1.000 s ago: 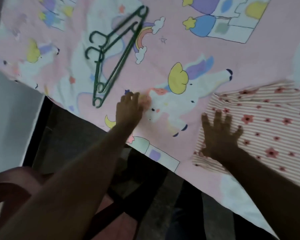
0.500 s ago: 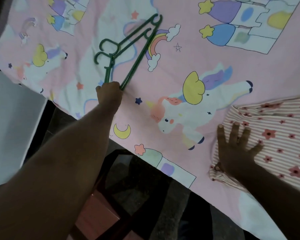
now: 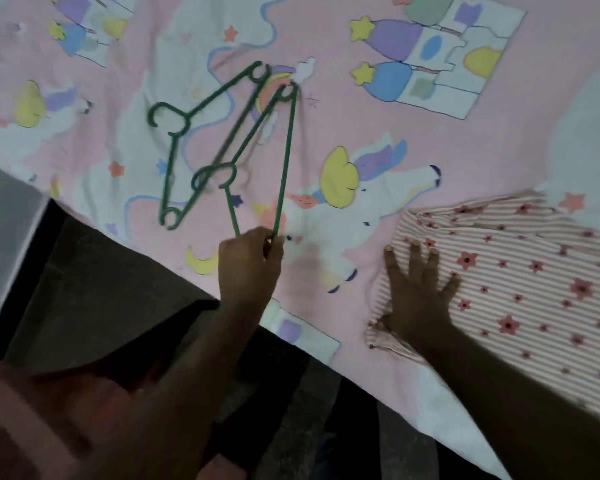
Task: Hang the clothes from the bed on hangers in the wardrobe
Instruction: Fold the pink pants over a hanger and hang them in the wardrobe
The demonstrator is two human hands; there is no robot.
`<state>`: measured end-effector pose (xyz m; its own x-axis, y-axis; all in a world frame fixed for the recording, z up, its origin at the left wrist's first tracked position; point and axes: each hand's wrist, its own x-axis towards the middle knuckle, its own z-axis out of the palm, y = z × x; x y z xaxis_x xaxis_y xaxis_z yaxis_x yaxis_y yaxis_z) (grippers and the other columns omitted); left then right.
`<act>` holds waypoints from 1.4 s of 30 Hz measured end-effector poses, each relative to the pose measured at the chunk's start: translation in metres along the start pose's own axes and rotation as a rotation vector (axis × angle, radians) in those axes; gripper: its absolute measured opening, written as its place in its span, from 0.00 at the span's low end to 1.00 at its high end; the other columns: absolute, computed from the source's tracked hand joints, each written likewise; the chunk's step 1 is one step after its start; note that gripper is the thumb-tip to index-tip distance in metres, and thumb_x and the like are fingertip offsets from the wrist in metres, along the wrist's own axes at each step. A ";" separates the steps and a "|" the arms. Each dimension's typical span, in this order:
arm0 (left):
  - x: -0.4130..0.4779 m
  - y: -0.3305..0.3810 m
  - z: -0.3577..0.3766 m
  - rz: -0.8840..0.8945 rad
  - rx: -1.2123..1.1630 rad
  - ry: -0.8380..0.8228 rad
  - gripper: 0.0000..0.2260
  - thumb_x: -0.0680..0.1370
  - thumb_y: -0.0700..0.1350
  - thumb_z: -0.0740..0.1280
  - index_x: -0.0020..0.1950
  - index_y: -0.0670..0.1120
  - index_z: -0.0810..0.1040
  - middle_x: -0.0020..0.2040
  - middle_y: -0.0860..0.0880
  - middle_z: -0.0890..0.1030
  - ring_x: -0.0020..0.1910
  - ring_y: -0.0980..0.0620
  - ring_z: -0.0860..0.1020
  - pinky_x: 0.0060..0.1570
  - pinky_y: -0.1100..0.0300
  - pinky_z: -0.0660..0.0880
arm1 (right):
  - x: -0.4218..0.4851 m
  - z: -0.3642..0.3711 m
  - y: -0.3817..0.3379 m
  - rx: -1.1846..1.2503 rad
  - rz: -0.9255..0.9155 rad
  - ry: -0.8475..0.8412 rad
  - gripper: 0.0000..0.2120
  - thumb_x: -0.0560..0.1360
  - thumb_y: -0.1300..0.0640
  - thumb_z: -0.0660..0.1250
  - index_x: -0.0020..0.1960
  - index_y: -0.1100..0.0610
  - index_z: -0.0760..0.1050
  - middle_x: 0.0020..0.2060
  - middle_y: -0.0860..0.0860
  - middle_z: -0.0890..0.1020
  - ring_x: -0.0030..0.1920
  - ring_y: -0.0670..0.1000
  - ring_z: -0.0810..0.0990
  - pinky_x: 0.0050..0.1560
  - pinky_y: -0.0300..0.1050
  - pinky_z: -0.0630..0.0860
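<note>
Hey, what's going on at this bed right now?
A person is getting ready to hang clothes. Their left hand grips one green hanger by its near corner, while a second hanger lies on the unicorn bedsheet. Their right hand rests flat on a striped floral garment, not yet on a hanger.

Both arms extended.
Left hand (image 3: pixel 250 261) pinches green hanger (image 3: pixel 287 157); right hand (image 3: pixel 418 289), right of that grip, flat, fingers spread.
</note>
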<state>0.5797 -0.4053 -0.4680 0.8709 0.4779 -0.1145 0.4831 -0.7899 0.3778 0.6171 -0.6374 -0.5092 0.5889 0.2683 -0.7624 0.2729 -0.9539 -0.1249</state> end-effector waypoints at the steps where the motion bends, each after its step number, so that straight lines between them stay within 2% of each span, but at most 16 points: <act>1: -0.020 0.008 0.008 0.003 -0.032 0.006 0.11 0.77 0.49 0.66 0.42 0.43 0.81 0.33 0.47 0.82 0.33 0.44 0.80 0.38 0.50 0.77 | 0.004 0.009 0.006 0.037 -0.009 0.048 0.58 0.68 0.38 0.73 0.79 0.48 0.34 0.78 0.57 0.35 0.77 0.63 0.36 0.73 0.72 0.46; 7: -0.137 0.067 0.081 0.068 -0.042 -0.239 0.09 0.74 0.48 0.66 0.35 0.47 0.77 0.29 0.47 0.79 0.29 0.45 0.78 0.33 0.53 0.74 | -0.001 0.029 0.049 0.308 -0.187 0.255 0.57 0.65 0.40 0.77 0.80 0.52 0.43 0.79 0.55 0.38 0.78 0.54 0.37 0.75 0.59 0.41; 12: -0.175 0.093 0.108 0.126 0.077 -0.325 0.08 0.72 0.49 0.63 0.38 0.48 0.79 0.29 0.49 0.79 0.27 0.47 0.77 0.34 0.56 0.73 | -0.005 0.042 0.079 0.669 -0.246 0.374 0.34 0.71 0.63 0.74 0.74 0.60 0.66 0.78 0.59 0.54 0.78 0.56 0.53 0.76 0.52 0.57; 15: -0.174 0.095 0.105 0.160 0.101 -0.342 0.04 0.70 0.47 0.68 0.38 0.48 0.79 0.29 0.49 0.79 0.27 0.46 0.77 0.34 0.56 0.73 | -0.001 0.037 0.083 0.694 -0.233 0.358 0.25 0.74 0.66 0.69 0.71 0.60 0.71 0.77 0.56 0.60 0.77 0.52 0.58 0.72 0.37 0.59; 17: -0.170 0.094 0.100 0.177 0.091 -0.351 0.05 0.71 0.47 0.68 0.38 0.47 0.77 0.29 0.49 0.79 0.28 0.45 0.77 0.34 0.55 0.72 | 0.002 0.030 0.081 0.654 -0.220 0.391 0.22 0.75 0.66 0.67 0.68 0.62 0.73 0.74 0.58 0.67 0.75 0.55 0.63 0.72 0.39 0.61; 20: -0.167 0.092 0.093 0.160 0.029 -0.322 0.06 0.73 0.48 0.67 0.39 0.46 0.77 0.31 0.50 0.80 0.30 0.45 0.77 0.38 0.54 0.72 | 0.018 0.013 0.077 0.532 -0.196 0.405 0.22 0.75 0.64 0.65 0.70 0.59 0.72 0.67 0.60 0.74 0.68 0.61 0.71 0.70 0.51 0.65; 27: -0.169 0.093 0.091 0.178 -0.047 -0.276 0.06 0.74 0.46 0.68 0.40 0.44 0.77 0.32 0.49 0.80 0.31 0.45 0.77 0.39 0.50 0.74 | 0.061 -0.040 0.078 0.449 -0.268 0.182 0.32 0.77 0.63 0.59 0.79 0.49 0.55 0.73 0.55 0.69 0.70 0.55 0.70 0.65 0.40 0.65; 28: -0.170 0.094 0.092 0.181 -0.037 -0.281 0.06 0.73 0.46 0.68 0.40 0.44 0.77 0.32 0.49 0.80 0.31 0.44 0.77 0.39 0.50 0.74 | 0.065 -0.043 0.080 0.514 -0.258 0.150 0.32 0.78 0.65 0.58 0.79 0.49 0.56 0.70 0.58 0.73 0.66 0.54 0.75 0.61 0.39 0.69; 29: -0.170 0.094 0.094 0.183 -0.017 -0.298 0.06 0.73 0.46 0.68 0.40 0.44 0.77 0.32 0.49 0.80 0.31 0.44 0.77 0.39 0.50 0.74 | 0.067 -0.046 0.081 0.668 -0.221 0.109 0.32 0.77 0.67 0.56 0.79 0.50 0.57 0.61 0.61 0.78 0.54 0.54 0.82 0.50 0.40 0.75; 30: -0.170 0.093 0.096 0.186 0.010 -0.323 0.06 0.73 0.46 0.69 0.40 0.44 0.77 0.31 0.49 0.79 0.31 0.44 0.77 0.38 0.51 0.73 | 0.067 -0.048 0.081 0.878 -0.153 0.066 0.32 0.77 0.70 0.54 0.78 0.50 0.60 0.48 0.62 0.80 0.38 0.53 0.83 0.35 0.40 0.76; 31: -0.169 0.091 0.097 0.192 0.045 -0.362 0.06 0.72 0.45 0.70 0.40 0.44 0.76 0.31 0.48 0.79 0.30 0.44 0.77 0.38 0.51 0.72 | 0.068 -0.048 0.082 1.046 -0.078 0.073 0.32 0.76 0.72 0.53 0.76 0.50 0.62 0.39 0.60 0.78 0.29 0.52 0.78 0.26 0.39 0.71; 32: -0.169 0.089 0.098 0.198 0.082 -0.403 0.07 0.71 0.44 0.73 0.40 0.45 0.76 0.31 0.48 0.79 0.30 0.43 0.77 0.38 0.52 0.71 | 0.067 -0.045 0.082 1.174 -0.012 0.102 0.32 0.75 0.72 0.52 0.75 0.50 0.63 0.36 0.58 0.77 0.27 0.52 0.75 0.25 0.38 0.68; 34: -0.168 0.086 0.100 0.218 0.133 -0.463 0.09 0.70 0.44 0.75 0.42 0.44 0.76 0.31 0.47 0.79 0.31 0.42 0.78 0.37 0.53 0.70 | 0.062 -0.036 0.081 1.268 0.048 0.231 0.30 0.75 0.71 0.54 0.74 0.52 0.64 0.37 0.55 0.77 0.31 0.52 0.76 0.27 0.40 0.72; 36: -0.167 0.086 0.098 0.200 0.095 -0.500 0.07 0.74 0.46 0.71 0.46 0.44 0.76 0.36 0.46 0.80 0.36 0.42 0.79 0.40 0.52 0.70 | 0.051 -0.022 0.077 1.197 0.019 0.430 0.30 0.73 0.67 0.59 0.74 0.53 0.64 0.38 0.48 0.76 0.37 0.53 0.78 0.40 0.50 0.79; 38: -0.165 0.087 0.092 0.133 -0.017 -0.486 0.08 0.76 0.46 0.68 0.51 0.43 0.77 0.44 0.44 0.80 0.42 0.41 0.79 0.41 0.51 0.74 | 0.034 -0.012 0.069 1.053 -0.021 0.558 0.25 0.73 0.64 0.63 0.70 0.54 0.69 0.38 0.44 0.77 0.42 0.52 0.80 0.50 0.49 0.79; 42: -0.147 0.089 0.080 -0.055 -0.207 -0.352 0.18 0.77 0.46 0.68 0.64 0.40 0.73 0.57 0.43 0.75 0.52 0.42 0.77 0.48 0.52 0.74 | 0.010 0.007 0.047 1.003 -0.074 0.493 0.08 0.76 0.62 0.67 0.55 0.57 0.78 0.41 0.48 0.80 0.42 0.49 0.81 0.50 0.48 0.79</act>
<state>0.5016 -0.5768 -0.4913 0.8392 0.3285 -0.4334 0.5330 -0.6554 0.5351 0.6306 -0.6806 -0.5276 0.8946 0.1405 -0.4243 -0.2856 -0.5504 -0.7845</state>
